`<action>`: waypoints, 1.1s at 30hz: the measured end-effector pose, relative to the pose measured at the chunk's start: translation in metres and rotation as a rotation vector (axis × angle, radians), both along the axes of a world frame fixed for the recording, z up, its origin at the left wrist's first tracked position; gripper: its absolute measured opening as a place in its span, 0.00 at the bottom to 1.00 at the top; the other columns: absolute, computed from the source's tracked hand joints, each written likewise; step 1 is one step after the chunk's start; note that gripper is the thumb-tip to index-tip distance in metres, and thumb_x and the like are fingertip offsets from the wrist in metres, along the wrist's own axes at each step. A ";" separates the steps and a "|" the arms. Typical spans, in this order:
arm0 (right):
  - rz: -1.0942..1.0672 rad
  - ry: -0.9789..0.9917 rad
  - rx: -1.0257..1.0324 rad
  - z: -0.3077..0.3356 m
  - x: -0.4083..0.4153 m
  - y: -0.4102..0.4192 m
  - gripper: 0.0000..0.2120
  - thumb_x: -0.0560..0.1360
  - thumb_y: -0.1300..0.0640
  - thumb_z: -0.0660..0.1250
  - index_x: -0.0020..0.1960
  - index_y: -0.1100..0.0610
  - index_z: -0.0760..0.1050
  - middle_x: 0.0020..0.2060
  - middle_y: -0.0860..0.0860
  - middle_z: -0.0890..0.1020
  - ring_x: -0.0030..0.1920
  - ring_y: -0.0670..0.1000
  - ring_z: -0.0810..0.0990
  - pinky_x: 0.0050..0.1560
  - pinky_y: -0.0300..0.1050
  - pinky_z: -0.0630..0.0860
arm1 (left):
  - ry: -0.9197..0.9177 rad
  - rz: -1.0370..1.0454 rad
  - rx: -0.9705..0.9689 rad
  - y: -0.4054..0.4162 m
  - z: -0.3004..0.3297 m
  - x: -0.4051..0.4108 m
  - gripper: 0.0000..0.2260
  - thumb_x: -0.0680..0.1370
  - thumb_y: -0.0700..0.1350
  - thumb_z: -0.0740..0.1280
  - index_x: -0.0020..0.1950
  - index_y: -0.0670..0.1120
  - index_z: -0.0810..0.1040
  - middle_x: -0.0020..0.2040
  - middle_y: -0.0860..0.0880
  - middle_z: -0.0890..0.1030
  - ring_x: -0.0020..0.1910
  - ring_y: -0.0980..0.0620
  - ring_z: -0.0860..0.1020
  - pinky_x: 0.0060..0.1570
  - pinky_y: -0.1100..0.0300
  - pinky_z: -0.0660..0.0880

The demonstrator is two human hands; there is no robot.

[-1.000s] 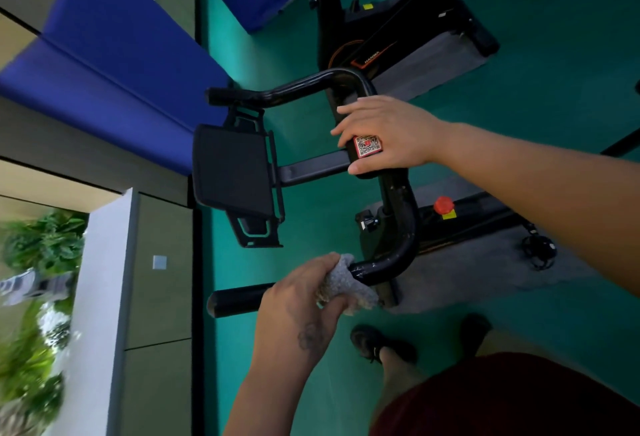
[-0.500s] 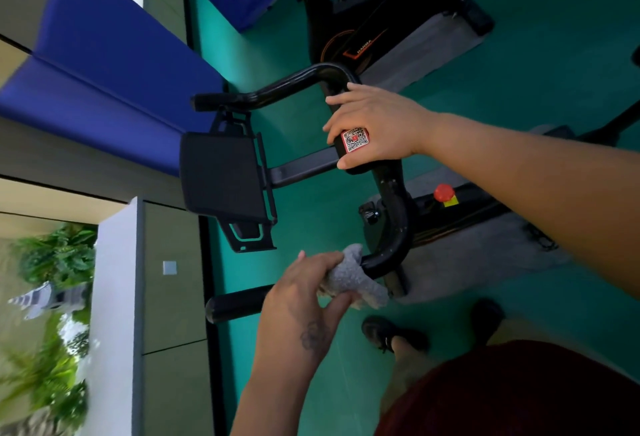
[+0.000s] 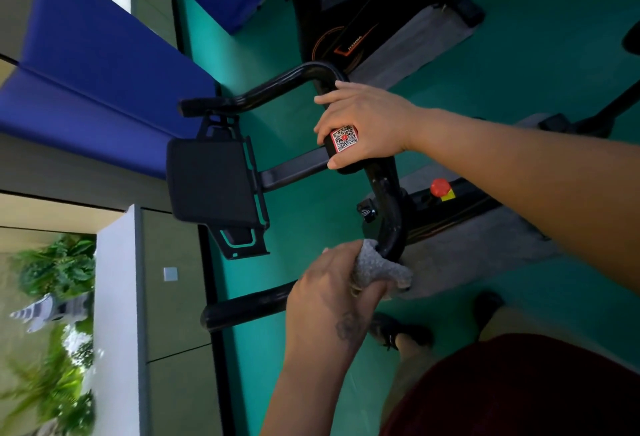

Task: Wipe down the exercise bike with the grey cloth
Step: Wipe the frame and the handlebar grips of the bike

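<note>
Your left hand (image 3: 332, 297) is gripping the crumpled grey cloth (image 3: 377, 267), now pressing it further round the bend of the black tubular handlebar (image 3: 391, 214) than half a second ago. Your right hand (image 3: 363, 124) is still clasping the bar's centre, partly hiding a red-bordered QR sticker (image 3: 343, 138). The cloth's underside is hidden.

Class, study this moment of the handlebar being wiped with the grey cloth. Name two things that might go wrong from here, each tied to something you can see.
1. The left hand grips the grey cloth bunched round the handlebar at its bend, so it may wipe only a narrow strip and miss the underside.
2. The right hand holds the bar beside the QR sticker; that covered patch could go unwiped, and rubbing may lift the sticker.
</note>
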State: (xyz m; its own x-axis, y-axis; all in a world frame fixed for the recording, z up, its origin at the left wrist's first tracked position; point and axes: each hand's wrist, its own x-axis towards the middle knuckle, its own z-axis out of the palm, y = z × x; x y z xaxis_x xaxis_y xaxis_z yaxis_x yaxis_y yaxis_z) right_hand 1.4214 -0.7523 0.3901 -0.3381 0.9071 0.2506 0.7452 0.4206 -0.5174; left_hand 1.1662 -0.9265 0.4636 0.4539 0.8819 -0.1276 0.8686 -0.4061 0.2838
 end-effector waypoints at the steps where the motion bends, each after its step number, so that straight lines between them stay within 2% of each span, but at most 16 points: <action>1: -0.002 0.001 0.001 -0.001 0.000 0.000 0.25 0.73 0.30 0.70 0.63 0.44 0.82 0.67 0.42 0.81 0.81 0.47 0.62 0.84 0.52 0.46 | 0.001 0.010 0.006 0.000 0.000 -0.005 0.27 0.72 0.64 0.80 0.68 0.58 0.81 0.57 0.62 0.84 0.54 0.60 0.81 0.70 0.57 0.76; 2: -0.004 0.003 0.003 -0.001 0.000 0.001 0.25 0.73 0.29 0.70 0.63 0.44 0.82 0.67 0.41 0.81 0.81 0.47 0.62 0.84 0.51 0.46 | 0.007 0.028 0.016 0.000 0.000 -0.009 0.29 0.71 0.66 0.79 0.69 0.57 0.82 0.59 0.60 0.85 0.57 0.60 0.80 0.77 0.57 0.70; 4: -0.010 0.005 0.005 -0.002 0.000 0.001 0.26 0.73 0.28 0.70 0.63 0.43 0.82 0.67 0.41 0.81 0.81 0.47 0.62 0.84 0.52 0.46 | 0.029 0.052 0.024 0.000 0.001 -0.013 0.31 0.71 0.69 0.77 0.69 0.54 0.82 0.59 0.57 0.86 0.61 0.58 0.77 0.81 0.59 0.60; 8: -0.005 -0.001 0.005 -0.002 -0.001 0.000 0.28 0.72 0.26 0.67 0.62 0.42 0.82 0.66 0.41 0.81 0.81 0.46 0.62 0.84 0.53 0.47 | 0.095 -0.075 0.012 0.000 0.001 0.005 0.23 0.76 0.67 0.72 0.66 0.56 0.82 0.54 0.60 0.85 0.53 0.60 0.80 0.82 0.61 0.59; 10: -0.004 -0.003 -0.002 -0.001 -0.002 0.000 0.28 0.71 0.25 0.66 0.62 0.42 0.81 0.66 0.41 0.82 0.81 0.46 0.62 0.84 0.53 0.47 | 0.120 -0.082 0.051 0.001 -0.002 0.026 0.20 0.77 0.69 0.69 0.55 0.54 0.83 0.46 0.57 0.84 0.47 0.56 0.81 0.74 0.60 0.70; 11: -0.007 -0.003 -0.002 0.000 -0.002 -0.001 0.28 0.71 0.25 0.66 0.62 0.42 0.82 0.66 0.41 0.82 0.81 0.46 0.62 0.84 0.53 0.47 | 0.153 -0.068 0.079 0.002 -0.002 0.037 0.22 0.77 0.71 0.67 0.50 0.53 0.82 0.43 0.55 0.84 0.44 0.53 0.81 0.63 0.58 0.76; 13: -0.021 -0.004 -0.006 0.000 -0.002 -0.002 0.27 0.71 0.26 0.67 0.62 0.42 0.82 0.66 0.41 0.82 0.81 0.46 0.62 0.84 0.53 0.48 | 0.241 -0.014 0.070 0.004 -0.001 0.053 0.25 0.78 0.74 0.63 0.47 0.53 0.80 0.42 0.52 0.83 0.44 0.48 0.81 0.44 0.55 0.73; 14: -0.026 -0.002 -0.008 0.000 -0.002 -0.002 0.27 0.71 0.27 0.68 0.62 0.42 0.82 0.66 0.41 0.82 0.81 0.47 0.62 0.84 0.53 0.48 | 0.263 0.012 0.058 0.004 -0.002 0.055 0.26 0.78 0.75 0.63 0.48 0.53 0.79 0.43 0.51 0.83 0.45 0.47 0.82 0.44 0.55 0.72; 15: -0.026 0.001 -0.009 0.001 -0.002 -0.002 0.26 0.72 0.27 0.69 0.62 0.42 0.82 0.66 0.41 0.82 0.81 0.47 0.62 0.84 0.53 0.48 | 0.256 0.026 0.054 0.003 -0.002 0.054 0.26 0.78 0.75 0.62 0.48 0.53 0.79 0.43 0.51 0.83 0.46 0.47 0.82 0.49 0.55 0.76; 17: -0.025 0.009 -0.009 0.000 -0.002 -0.003 0.26 0.71 0.27 0.69 0.62 0.42 0.82 0.66 0.41 0.82 0.81 0.46 0.62 0.84 0.52 0.48 | 0.219 0.017 0.082 -0.001 -0.002 0.044 0.26 0.78 0.75 0.61 0.47 0.54 0.80 0.40 0.53 0.84 0.46 0.50 0.83 0.68 0.54 0.77; 20: -0.022 0.016 -0.007 -0.001 -0.001 -0.003 0.27 0.71 0.26 0.68 0.62 0.41 0.82 0.66 0.41 0.81 0.81 0.46 0.62 0.84 0.52 0.47 | 0.190 -0.008 0.055 -0.003 -0.001 0.031 0.23 0.77 0.75 0.61 0.50 0.57 0.82 0.37 0.57 0.83 0.40 0.57 0.81 0.84 0.54 0.56; 22: -0.014 0.014 -0.013 0.000 -0.001 -0.002 0.27 0.71 0.27 0.68 0.62 0.42 0.82 0.66 0.41 0.82 0.81 0.46 0.62 0.84 0.52 0.47 | 0.219 -0.025 0.060 -0.001 0.000 0.031 0.23 0.78 0.74 0.60 0.51 0.58 0.81 0.37 0.58 0.82 0.40 0.58 0.80 0.85 0.55 0.48; 24: -0.010 0.025 -0.017 0.000 -0.001 -0.003 0.27 0.71 0.27 0.68 0.62 0.42 0.82 0.66 0.41 0.82 0.81 0.46 0.62 0.84 0.51 0.47 | 0.288 -0.040 0.078 0.000 0.000 0.037 0.23 0.79 0.74 0.58 0.48 0.56 0.80 0.37 0.57 0.80 0.42 0.57 0.80 0.85 0.53 0.47; 28: 0.004 0.038 -0.018 0.002 -0.001 -0.002 0.27 0.71 0.26 0.67 0.61 0.42 0.82 0.65 0.41 0.82 0.81 0.46 0.62 0.84 0.52 0.47 | 0.286 -0.058 0.150 0.007 -0.015 0.059 0.25 0.81 0.71 0.59 0.38 0.52 0.72 0.30 0.52 0.77 0.32 0.51 0.78 0.84 0.49 0.55; 31: 0.015 0.039 -0.015 0.003 -0.001 -0.003 0.28 0.71 0.26 0.66 0.61 0.42 0.82 0.65 0.41 0.82 0.81 0.46 0.62 0.84 0.53 0.47 | 0.277 0.004 0.196 0.016 -0.022 0.073 0.30 0.81 0.72 0.57 0.32 0.49 0.74 0.25 0.50 0.76 0.27 0.49 0.79 0.80 0.45 0.66; 33: 0.021 0.047 -0.014 0.003 -0.001 -0.004 0.29 0.70 0.25 0.65 0.61 0.42 0.82 0.65 0.41 0.82 0.81 0.46 0.63 0.84 0.53 0.48 | 0.318 0.052 0.172 0.016 -0.022 0.076 0.33 0.81 0.73 0.55 0.34 0.48 0.77 0.28 0.48 0.79 0.31 0.48 0.81 0.83 0.47 0.60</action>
